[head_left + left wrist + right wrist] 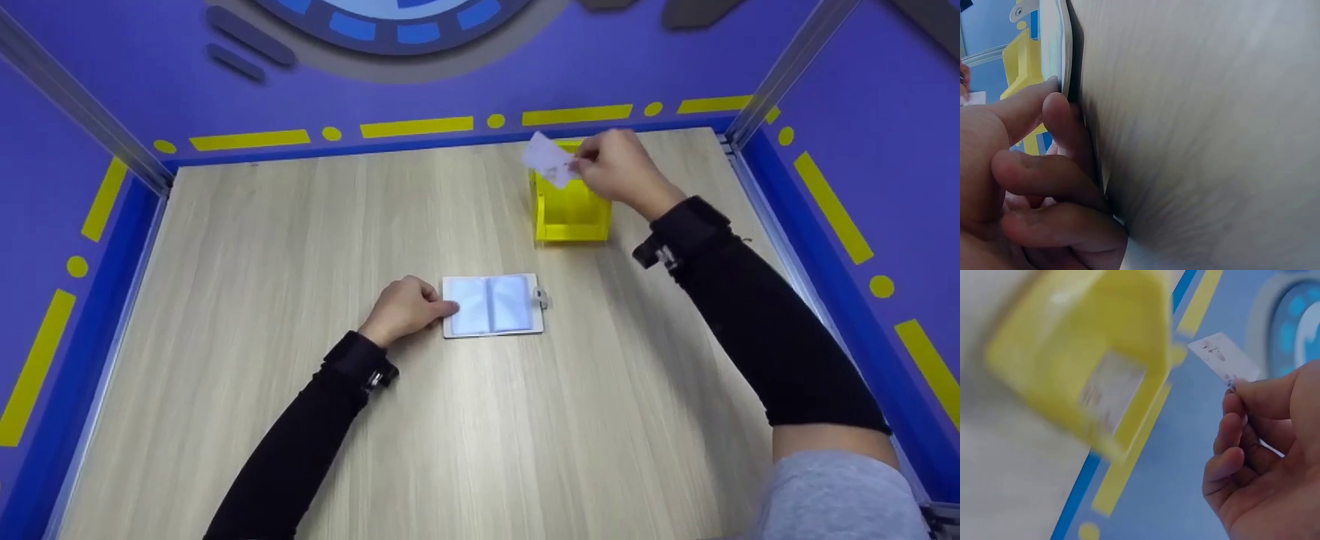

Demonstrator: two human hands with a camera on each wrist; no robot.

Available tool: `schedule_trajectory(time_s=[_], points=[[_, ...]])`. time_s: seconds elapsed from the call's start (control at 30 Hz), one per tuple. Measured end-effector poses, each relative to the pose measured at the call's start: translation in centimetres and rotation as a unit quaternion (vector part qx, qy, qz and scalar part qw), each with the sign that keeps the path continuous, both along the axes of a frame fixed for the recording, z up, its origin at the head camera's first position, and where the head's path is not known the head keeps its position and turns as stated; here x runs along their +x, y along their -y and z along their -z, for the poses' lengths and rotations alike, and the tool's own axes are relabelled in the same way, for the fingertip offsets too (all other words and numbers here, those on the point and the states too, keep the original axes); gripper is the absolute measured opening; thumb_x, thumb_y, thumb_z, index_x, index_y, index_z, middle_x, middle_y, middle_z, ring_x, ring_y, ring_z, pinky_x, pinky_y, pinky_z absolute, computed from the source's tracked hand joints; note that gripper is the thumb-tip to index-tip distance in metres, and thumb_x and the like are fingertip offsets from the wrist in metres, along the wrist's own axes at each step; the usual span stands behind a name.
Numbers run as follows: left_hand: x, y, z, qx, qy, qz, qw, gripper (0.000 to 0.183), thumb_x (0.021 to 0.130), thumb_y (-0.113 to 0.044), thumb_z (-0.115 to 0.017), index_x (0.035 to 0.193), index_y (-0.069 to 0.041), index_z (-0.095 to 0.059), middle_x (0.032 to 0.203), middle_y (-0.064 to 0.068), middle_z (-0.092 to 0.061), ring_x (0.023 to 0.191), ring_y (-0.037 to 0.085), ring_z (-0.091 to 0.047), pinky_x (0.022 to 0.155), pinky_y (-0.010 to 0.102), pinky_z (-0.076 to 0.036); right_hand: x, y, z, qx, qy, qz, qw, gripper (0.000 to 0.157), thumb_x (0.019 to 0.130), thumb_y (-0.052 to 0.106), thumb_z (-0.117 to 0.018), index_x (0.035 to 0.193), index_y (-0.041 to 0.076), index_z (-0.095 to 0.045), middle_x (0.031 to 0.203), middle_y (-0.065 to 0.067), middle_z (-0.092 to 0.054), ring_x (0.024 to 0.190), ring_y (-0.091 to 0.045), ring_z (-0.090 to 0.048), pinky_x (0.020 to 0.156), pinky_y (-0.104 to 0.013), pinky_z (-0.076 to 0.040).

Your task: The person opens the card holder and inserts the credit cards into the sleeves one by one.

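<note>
A small card album (491, 304) lies spread on the table, its clear sleeves showing and a snap tab at its right side. My left hand (407, 309) pinches its left edge, thumb on top; the left wrist view shows a fingertip (1057, 107) against the edge of its cover (1066, 50). Above the yellow bin (572, 225), my right hand (619, 169) holds a small white card (547, 159) between thumb and finger. Dark printed marks show on that card in the right wrist view. Another printed card (1113, 388) is inside the bin.
The light wood table (300, 247) is bordered by blue-purple panels (420, 90) with yellow marks at the back and both sides. Metal posts (787, 75) stand at the back corners. The bin is near the back edge, right of centre.
</note>
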State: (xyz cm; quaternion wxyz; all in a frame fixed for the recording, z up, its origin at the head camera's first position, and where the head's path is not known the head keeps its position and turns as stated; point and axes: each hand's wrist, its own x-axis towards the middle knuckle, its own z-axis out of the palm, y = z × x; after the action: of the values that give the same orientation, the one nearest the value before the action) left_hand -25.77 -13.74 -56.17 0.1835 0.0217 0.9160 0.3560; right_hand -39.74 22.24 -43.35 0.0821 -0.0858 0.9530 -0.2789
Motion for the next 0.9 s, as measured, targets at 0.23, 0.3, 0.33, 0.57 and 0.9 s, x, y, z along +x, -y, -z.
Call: schedule_trajectory(time_s=[0.23,0.3,0.33,0.57,0.9], points=[[0.1,0.1,0.3,0.005,0.007,0.003,1.0,0.034,0.097,-0.046,-0.082,0.077,-0.018,-0.079,0.062,-0.007,-0.066,0.06,0.009,-0.055,0.06,0.027,-0.04,4.7,3.0,1.4,-0.047,-0.005,-0.026,0.999,0.025,0.109,0.019,-0.064,0.115,0.004,-0.083,0.113,-0.014,-0.08,0.086,-0.026,-0.062,0.068,-0.032,-0.045],[0.2,0.1,0.3,0.008,0.008,0.001,0.9999,0.034,0.097,-0.045,-0.082,0.077,-0.018,-0.08,0.064,-0.004,-0.069,0.059,0.009,-0.056,0.06,0.027,-0.04,5.8,3.8,1.9,-0.053,-0.006,-0.038,0.998,0.024,0.107,0.018,-0.066,0.113,0.003,-0.083,0.111,-0.014,-0.08,0.085,-0.026,-0.065,0.067,-0.032,-0.047],[0.2,0.1,0.3,0.009,0.007,0.0,0.9999,0.033,0.097,-0.044,-0.081,0.076,-0.018,-0.079,0.064,-0.003,-0.07,0.058,0.009,-0.056,0.059,0.026,-0.04,6.4,4.2,2.2,-0.054,-0.002,-0.045,0.998,0.023,0.106,0.017,-0.066,0.113,0.003,-0.083,0.11,-0.014,-0.081,0.085,-0.026,-0.066,0.067,-0.032,-0.048],[0.0,0.0,0.2,0.011,-0.002,-0.002,0.9999,0.033,0.097,-0.042,-0.082,0.075,-0.017,-0.08,0.065,-0.003,-0.07,0.058,0.009,-0.054,0.059,0.027,-0.039,9.5,6.0,4.8,-0.036,0.036,-0.093,0.994,0.021,0.103,0.016,-0.066,0.103,0.005,-0.083,0.096,-0.012,-0.079,0.078,-0.023,-0.065,0.065,-0.03,-0.05],[0.0,0.0,0.2,0.002,0.0,-0.004,1.0,0.034,0.097,-0.043,-0.081,0.074,-0.018,-0.078,0.062,-0.011,-0.063,0.059,0.01,-0.053,0.058,0.027,-0.039,10.8,6.2,7.1,0.044,0.133,-0.095,0.986,0.027,0.106,0.027,-0.067,0.09,0.009,-0.081,0.073,0.0,-0.063,0.067,-0.017,-0.055,0.061,-0.031,-0.042]])
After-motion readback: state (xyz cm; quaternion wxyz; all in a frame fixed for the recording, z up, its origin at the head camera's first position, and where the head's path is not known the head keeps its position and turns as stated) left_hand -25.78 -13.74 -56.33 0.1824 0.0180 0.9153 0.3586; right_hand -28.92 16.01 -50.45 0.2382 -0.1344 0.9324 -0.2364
